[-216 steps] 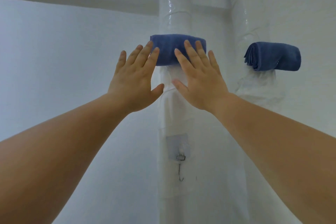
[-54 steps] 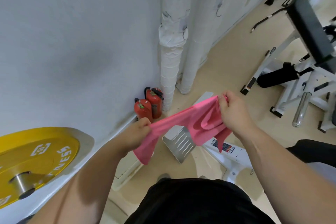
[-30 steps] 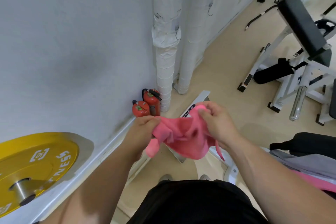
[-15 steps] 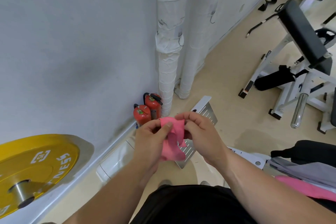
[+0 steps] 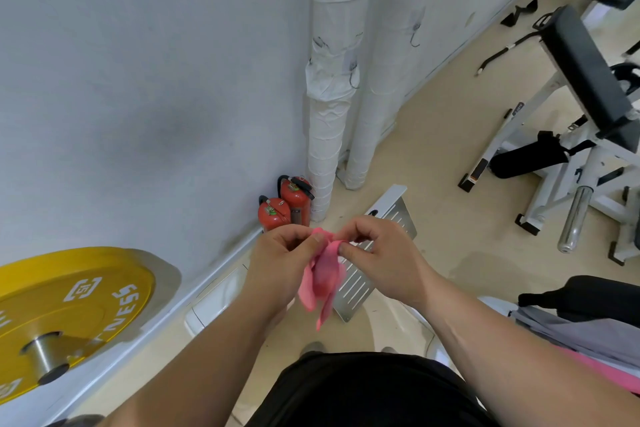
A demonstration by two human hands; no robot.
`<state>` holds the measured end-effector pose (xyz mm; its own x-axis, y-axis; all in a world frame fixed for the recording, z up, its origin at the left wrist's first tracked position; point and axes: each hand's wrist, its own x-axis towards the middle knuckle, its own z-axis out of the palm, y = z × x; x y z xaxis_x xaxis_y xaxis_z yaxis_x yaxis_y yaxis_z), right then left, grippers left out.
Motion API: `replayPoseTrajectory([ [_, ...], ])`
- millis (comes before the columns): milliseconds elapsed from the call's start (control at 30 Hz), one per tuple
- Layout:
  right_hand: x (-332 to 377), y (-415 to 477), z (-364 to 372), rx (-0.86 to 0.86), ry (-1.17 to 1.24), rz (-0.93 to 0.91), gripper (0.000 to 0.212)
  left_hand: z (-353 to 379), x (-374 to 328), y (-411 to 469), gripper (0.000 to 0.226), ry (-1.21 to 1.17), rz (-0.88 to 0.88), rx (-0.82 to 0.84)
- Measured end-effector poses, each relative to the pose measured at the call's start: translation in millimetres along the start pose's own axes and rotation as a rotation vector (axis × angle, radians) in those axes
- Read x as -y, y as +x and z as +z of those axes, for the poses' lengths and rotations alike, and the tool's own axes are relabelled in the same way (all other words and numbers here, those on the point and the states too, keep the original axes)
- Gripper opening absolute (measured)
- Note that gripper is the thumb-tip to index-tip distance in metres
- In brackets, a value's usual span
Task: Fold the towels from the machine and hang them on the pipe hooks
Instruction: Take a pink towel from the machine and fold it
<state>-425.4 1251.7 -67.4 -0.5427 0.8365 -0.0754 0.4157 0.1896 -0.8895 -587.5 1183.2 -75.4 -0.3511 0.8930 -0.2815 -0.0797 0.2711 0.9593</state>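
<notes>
A small pink towel [image 5: 323, 277] hangs bunched between my hands at waist height. My left hand [image 5: 280, 263] pinches its top edge on the left, and my right hand [image 5: 377, 253] pinches the same edge close beside it. Ahead stand two white wrapped pipes: the left pipe [image 5: 329, 87] carries a metal hook [image 5: 352, 74], the right pipe [image 5: 391, 55] another hook [image 5: 415, 35]. Both hooks are bare. More towels, grey and pink [image 5: 585, 347], lie on the machine at the lower right.
Two red fire extinguishers [image 5: 287, 206] stand at the foot of the left pipe. A yellow weight plate [image 5: 65, 305] sits at the lower left. A slotted metal footplate [image 5: 370, 260] is below my hands. A white weight bench with a black pad [image 5: 588, 73] stands at the right.
I turned from the blue towels on the upper hooks and looked down. The pink towel, held stretched wide, was gathered as my hands came together; it now hangs narrow.
</notes>
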Motion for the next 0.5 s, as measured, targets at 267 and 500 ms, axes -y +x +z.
replayPoseTrajectory([
  [267,11,3,-1,0.005,0.003,-0.007,0.036,-12,-9,5,0.018,0.206,0.046,0.21],
  [500,11,3,1,0.008,-0.055,-0.083,0.044,-24,-10,8,0.013,0.191,0.037,0.322],
])
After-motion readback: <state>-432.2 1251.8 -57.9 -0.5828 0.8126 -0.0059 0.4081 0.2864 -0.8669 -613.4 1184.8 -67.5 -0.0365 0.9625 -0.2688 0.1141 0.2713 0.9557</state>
